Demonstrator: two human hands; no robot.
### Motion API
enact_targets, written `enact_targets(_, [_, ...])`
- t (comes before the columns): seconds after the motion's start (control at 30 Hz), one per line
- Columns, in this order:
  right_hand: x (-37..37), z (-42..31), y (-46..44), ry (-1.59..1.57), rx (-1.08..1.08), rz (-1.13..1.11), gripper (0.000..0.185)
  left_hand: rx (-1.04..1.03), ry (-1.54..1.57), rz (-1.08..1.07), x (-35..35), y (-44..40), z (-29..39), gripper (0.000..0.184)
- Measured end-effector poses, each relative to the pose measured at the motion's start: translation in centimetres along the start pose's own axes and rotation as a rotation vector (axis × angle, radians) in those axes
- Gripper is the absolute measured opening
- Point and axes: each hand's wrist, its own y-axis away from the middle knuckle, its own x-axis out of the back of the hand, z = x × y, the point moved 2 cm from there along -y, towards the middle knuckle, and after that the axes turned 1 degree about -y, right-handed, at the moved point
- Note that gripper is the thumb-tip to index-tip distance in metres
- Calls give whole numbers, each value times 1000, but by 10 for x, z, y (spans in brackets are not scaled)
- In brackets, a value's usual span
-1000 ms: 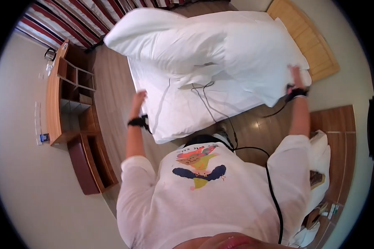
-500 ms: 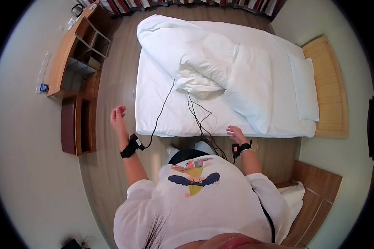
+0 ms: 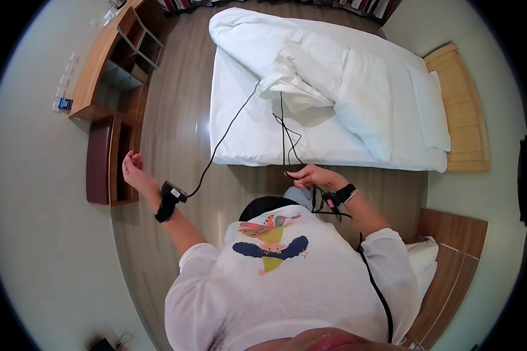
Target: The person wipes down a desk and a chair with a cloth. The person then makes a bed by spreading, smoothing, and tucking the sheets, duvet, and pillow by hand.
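Note:
My right hand [image 3: 314,176] is at the near side of the bed, its fingers closed on a black cable [image 3: 284,137] that runs up over the mattress edge. My left hand [image 3: 133,168] is out to the left, above the floor beside a brown bench; its fingers are loosely bent and hold nothing. A black strapped device [image 3: 171,196] sits on my left wrist, and another cable [image 3: 228,128] goes from it to the bed. My right wrist carries a similar device [image 3: 334,200]. Both cables lead to a bunched white duvet [image 3: 316,64] on the bed.
The white-sheeted bed [image 3: 237,143] has a pillow [image 3: 428,111] by a wooden headboard [image 3: 459,114]. On the left stand a wooden desk [image 3: 96,70], a metal-framed chair [image 3: 140,38] and the brown-topped bench [image 3: 99,161]. A wooden furniture piece [image 3: 451,257] is at the lower right.
My right hand has moved left and inward and taken hold of the cable. My left hand has swung further left. The view has shifted, so the bed sits higher in it.

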Motion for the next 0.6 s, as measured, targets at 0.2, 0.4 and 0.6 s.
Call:
enact_targets(0.2, [-42, -20, -11, -213, 98, 105, 42, 14, -77, 88, 72, -32, 3, 19])
enact_targets(0.4, [-45, -27, -26, -61, 140, 31, 41, 41, -27, -2, 70, -70, -6, 18])
enact_targets(0.6, [-18, -41, -55, -143, 137, 364, 39, 122, -40, -180, 0, -124, -39, 18])
